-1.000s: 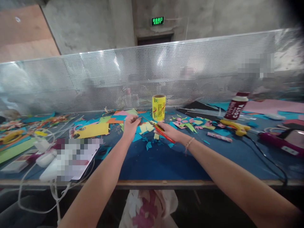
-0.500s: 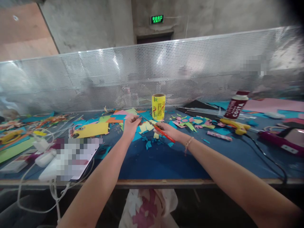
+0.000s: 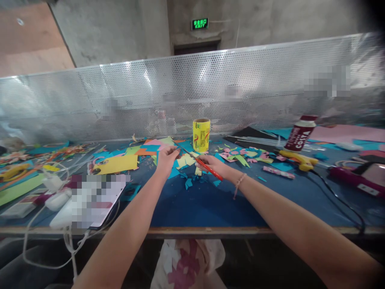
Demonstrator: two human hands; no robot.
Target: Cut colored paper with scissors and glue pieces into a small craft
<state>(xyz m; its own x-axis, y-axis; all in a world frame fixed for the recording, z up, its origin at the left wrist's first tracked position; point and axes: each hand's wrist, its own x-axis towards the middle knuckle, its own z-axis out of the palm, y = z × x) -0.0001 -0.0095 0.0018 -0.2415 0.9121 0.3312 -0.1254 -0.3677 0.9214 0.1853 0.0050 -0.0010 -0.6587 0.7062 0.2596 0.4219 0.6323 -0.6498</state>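
My right hand [image 3: 215, 166] is closed round the red handles of a pair of scissors [image 3: 201, 162], whose blades point up and left toward my left hand. My left hand [image 3: 166, 158] pinches a small thing at the blade tips; I cannot make out what it is. Both hands hover over a heap of yellow, blue and orange paper scraps [image 3: 184, 166] on the blue table [image 3: 204, 204]. A yellow roll [image 3: 201, 135] stands upright just behind the hands.
A yellow sheet [image 3: 116, 164] lies left of my hands. Cables, white adapters and a blurred flat item [image 3: 93, 198] fill the near left. A dark red bottle [image 3: 299, 134], a yellow glue gun [image 3: 297, 159] with black cord and pink cut-outs [image 3: 240, 154] sit right. A perforated metal screen [image 3: 192, 92] backs the table.
Hardly anything: both hands stay in place with the scissors, only the view shifts slightly.
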